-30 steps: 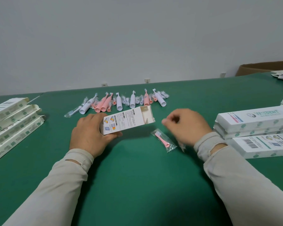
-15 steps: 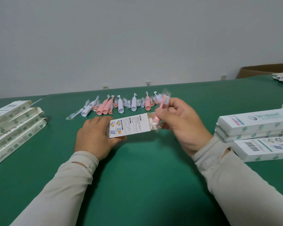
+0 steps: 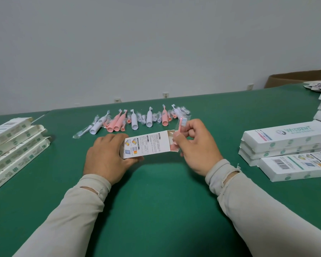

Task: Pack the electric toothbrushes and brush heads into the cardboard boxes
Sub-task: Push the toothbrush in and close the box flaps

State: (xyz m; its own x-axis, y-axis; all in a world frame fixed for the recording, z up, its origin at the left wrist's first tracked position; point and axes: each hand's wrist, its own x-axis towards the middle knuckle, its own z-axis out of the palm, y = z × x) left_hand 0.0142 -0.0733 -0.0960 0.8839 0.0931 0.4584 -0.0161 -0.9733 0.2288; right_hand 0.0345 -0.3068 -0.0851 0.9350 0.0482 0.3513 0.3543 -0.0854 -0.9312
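Holding: left hand (image 3: pixel 107 156) grips the left end of the box (image 3: pixel 148 146), fingers over the far side and thumb under the near edge, clamped on it
Pinching: right hand (image 3: pixel 196 145) has a pink brush head (image 3: pixel 181 127) in a clear wrapper between thumb and fingers, so those fingers are closed on it
Brush head: stands nearly upright, bristles up, its lower end right at the open right end of the box, can't tell how far in it goes
Box: white with printed text and small pictures, lies lengthwise on the green desk (image 3: pixel 165 201) in the middle, right flap open, something pink shows inside the mouth
Toothbrushes (image 3: pixel 135 120): row of pink and white handles on the far side of the desk, beyond the hands, with small wrapped heads scattered between them
Left boxes (image 3: pixel 15 145): a fan of long white ones at the left edge, end flaps open
Right boxes (image 3: pixel 285 143): stack of closed white ones at right, one more with a barcode lying nearer, a few more piled farther right
Sleeves: both arms in beige long sleeves, cuffs at the wrists
Background: grey wall, brown carton (image 3: pixel 300 76) at far right behind the desk
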